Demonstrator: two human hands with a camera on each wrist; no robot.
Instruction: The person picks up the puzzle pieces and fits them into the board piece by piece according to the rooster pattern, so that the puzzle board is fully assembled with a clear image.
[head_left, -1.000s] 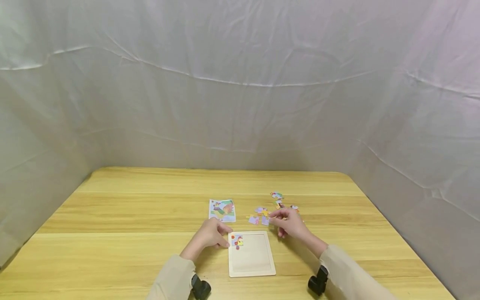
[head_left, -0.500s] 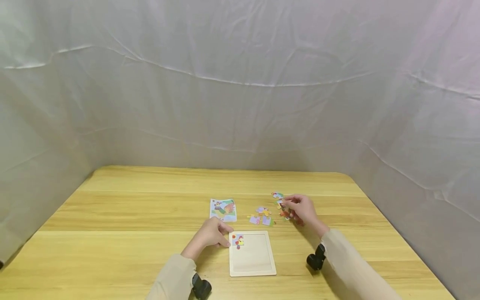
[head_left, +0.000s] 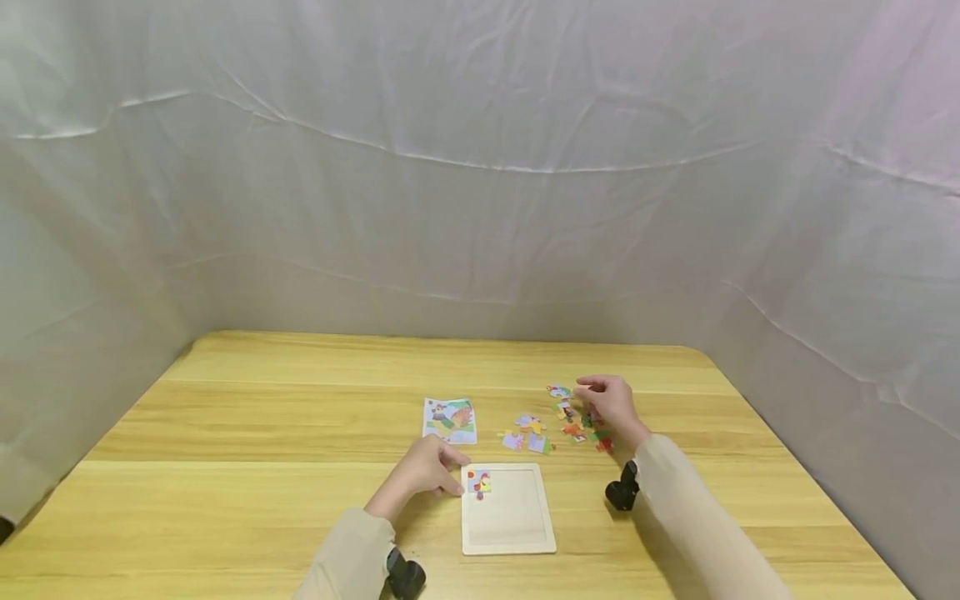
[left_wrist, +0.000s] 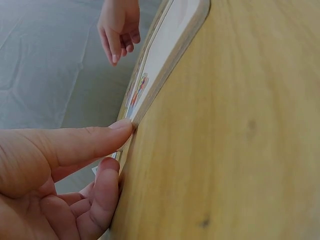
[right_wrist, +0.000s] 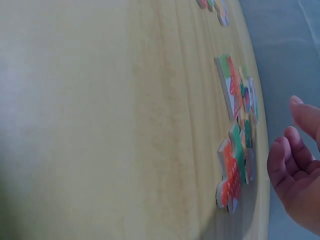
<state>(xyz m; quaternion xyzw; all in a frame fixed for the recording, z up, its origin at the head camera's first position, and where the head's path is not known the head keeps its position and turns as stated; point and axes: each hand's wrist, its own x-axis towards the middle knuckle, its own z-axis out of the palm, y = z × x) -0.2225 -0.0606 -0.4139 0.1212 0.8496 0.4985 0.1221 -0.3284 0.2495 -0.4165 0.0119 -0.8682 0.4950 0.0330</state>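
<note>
A pale wooden puzzle tray [head_left: 510, 546] lies flat on the table. Joined puzzle pieces [head_left: 479, 481] with a chicken picture sit in its upper left corner. My left hand [head_left: 426, 467] holds that corner between thumb and fingers; in the left wrist view the thumb [left_wrist: 100, 141] presses the tray's edge. My right hand [head_left: 609, 404] hovers over the far right pile of loose puzzle pieces [head_left: 573, 429], fingers loosely bent. Seen from the right wrist, a gap shows between thumb and fingers with nothing in it, and red and green pieces [right_wrist: 231, 175] lie beside the hand.
Behind the tray lies a picture card [head_left: 450, 421] with the chicken scene. Several more puzzle pieces [head_left: 525, 435] lie between card and right pile. Grey cloth [head_left: 480, 208] hangs around the wooden table [head_left: 300, 400] at the back and sides.
My right hand has moved from the nearer pieces rightward and away, over the far pile. The left hand stays at the tray's corner.
</note>
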